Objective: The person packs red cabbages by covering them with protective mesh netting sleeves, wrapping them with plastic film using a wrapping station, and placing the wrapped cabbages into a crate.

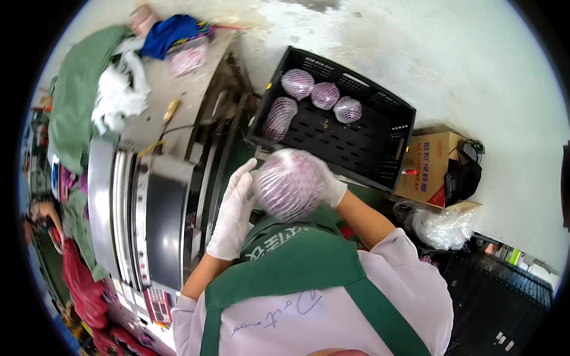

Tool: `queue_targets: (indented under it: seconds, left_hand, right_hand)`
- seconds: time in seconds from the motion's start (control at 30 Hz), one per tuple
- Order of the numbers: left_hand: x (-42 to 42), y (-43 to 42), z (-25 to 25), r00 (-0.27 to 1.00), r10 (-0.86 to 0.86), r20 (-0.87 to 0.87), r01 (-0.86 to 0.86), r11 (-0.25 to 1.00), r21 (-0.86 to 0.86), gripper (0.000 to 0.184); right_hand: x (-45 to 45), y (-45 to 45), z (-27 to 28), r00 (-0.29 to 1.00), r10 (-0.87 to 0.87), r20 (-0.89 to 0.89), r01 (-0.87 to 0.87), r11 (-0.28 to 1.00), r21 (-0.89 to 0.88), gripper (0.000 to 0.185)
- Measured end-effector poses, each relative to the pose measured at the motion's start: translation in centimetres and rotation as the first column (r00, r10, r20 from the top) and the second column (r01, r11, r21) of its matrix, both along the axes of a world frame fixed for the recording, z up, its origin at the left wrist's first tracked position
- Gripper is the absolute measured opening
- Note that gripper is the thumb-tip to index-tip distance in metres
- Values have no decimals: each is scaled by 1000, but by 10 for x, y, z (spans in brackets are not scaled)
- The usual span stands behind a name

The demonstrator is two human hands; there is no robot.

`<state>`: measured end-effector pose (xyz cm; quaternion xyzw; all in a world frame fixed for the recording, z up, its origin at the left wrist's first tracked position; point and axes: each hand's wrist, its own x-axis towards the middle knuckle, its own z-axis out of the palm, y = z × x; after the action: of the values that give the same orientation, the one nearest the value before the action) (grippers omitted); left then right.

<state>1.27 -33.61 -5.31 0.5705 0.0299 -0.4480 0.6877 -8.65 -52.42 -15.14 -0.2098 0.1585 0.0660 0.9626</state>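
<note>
Bench [171, 137] with a greyish top runs down the left, carrying a silver-and-black machine [168, 219] at its near end; white cloth [122, 92] lies along its left edge, and a yellow-handled tool [171, 110] sits nearer its right edge. Black crate [380, 126] stands tilted in view between bench and carton [428, 163], its left wall near the bench, its lower right corner close to the carton. Clear plastic [440, 226] bunches just below the carton. Larger-looking in view, the held bundle [289, 184], purple under white mesh, is just below the crate's near left corner, between the gloved hands. Right hand [332, 184] is clamped on its right side; left hand [234, 207] is apart from the right, fingers spread at its left side, contact unclear. Four mesh-wrapped bundles [325, 95] keep to the crate's left wall and far edge, so slotted floor spreads from them to the right wall and near edge.
</note>
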Motion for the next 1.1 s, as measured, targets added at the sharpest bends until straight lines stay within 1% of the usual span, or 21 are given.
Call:
queue_targets:
  seconds: [0.07, 0.13, 0.17, 0.23, 0.27, 0.33, 0.4, 0.47, 0.5, 0.6, 0.63, 0.67, 0.7, 0.73, 0.77, 0.8, 0.83, 0.87, 0.93, 1.0, 1.1]
  left_hand:
    - [10, -19, -11, 991, -132, -9, 132, 990, -46, 55]
    - [20, -19, -28, 980, -189, -56, 190, 982, 9, 52]
    - [22, -18, -38, 986, -161, -42, 164, 982, 90, 51]
    - [20, -17, -49, 992, -120, -35, 125, 962, 241, 51]
    - [21, -12, -55, 991, -127, -41, 133, 958, 252, 51]
    - [22, -6, -66, 982, -50, -180, 104, 948, 300, 50]
    - [23, -12, -68, 983, -17, -181, 75, 944, 323, 49]
    - [26, -15, -65, 982, 17, -188, 46, 943, 329, 48]
    - [28, -18, -61, 983, 16, -181, 46, 941, 335, 47]
    - [34, -27, -52, 986, 50, -157, 11, 932, 363, 45]
    - [37, -23, -46, 990, 29, -136, 19, 941, 339, 44]
    - [38, -21, -43, 995, 20, -101, 13, 948, 319, 44]
    - [39, -13, -37, 997, 35, -75, -10, 951, 309, 43]
    - [39, -5, -30, 998, 53, -40, -38, 953, 301, 41]
    - [39, 2, -15, 996, 84, 28, -88, 953, 289, 40]
    - [40, 11, -3, 992, 92, 88, -113, 953, 281, 38]
    - [39, 27, -7, 981, 121, 150, -155, 957, 243, 38]
    - [38, 45, -11, 968, 134, 210, -177, 964, 200, 37]
    - [38, 83, 14, 926, 278, 254, -315, 941, 121, 37]
    - [37, 125, 18, 856, 333, 396, -397, 913, 90, 37]
    - [51, 220, 35, 685, 374, 625, -535, 840, 84, 40]
  right_hand:
    - [-37, -70, -50, 960, -232, -158, 267, 930, 253, 51]
    - [-77, -134, -88, 855, -449, -260, 506, 832, 225, 49]
    - [-104, -163, -139, 857, -503, -108, 499, 864, -63, 49]
    - [-136, -215, -188, 789, -609, -83, 601, 793, -106, 49]
    - [-140, -232, -194, 704, -667, -243, 705, 698, 125, 50]
    - [-135, -254, -191, 638, -658, -401, 752, 644, 139, 53]
    - [-135, -278, -236, 490, -696, -525, 795, 603, -58, 58]
    - [-108, -289, -222, 231, -744, -627, 792, 518, -324, 63]
    - [-117, -299, -250, 400, -780, -481, 821, 538, -191, 64]
    - [-93, -321, -243, 384, -832, -401, 756, 533, -381, 59]
    - [-102, -338, -288, 419, -849, -322, 676, 529, -514, 47]
    - [-83, -338, -273, 89, -932, -353, 308, 362, -880, 58]
    - [-54, -317, -243, 103, -971, -217, -41, 214, -976, 48]
    - [-23, -303, -206, 178, -983, -35, -340, -28, -940, 37]
    - [14, -267, -160, 475, -856, 204, -400, -417, -816, 42]
    - [41, -246, -156, 636, -726, 261, -243, -510, -825, 42]
    - [74, -214, -142, 776, -585, 235, -144, -526, -838, 36]
    - [113, -165, -123, 826, -446, 346, 156, -409, -899, 29]
    - [171, -66, -78, 916, -45, 398, 369, -295, -881, 23]
    - [203, 19, -35, 923, 115, 367, 382, -146, -913, 23]
    - [238, 109, -37, 938, 187, 293, 271, 134, -953, 23]
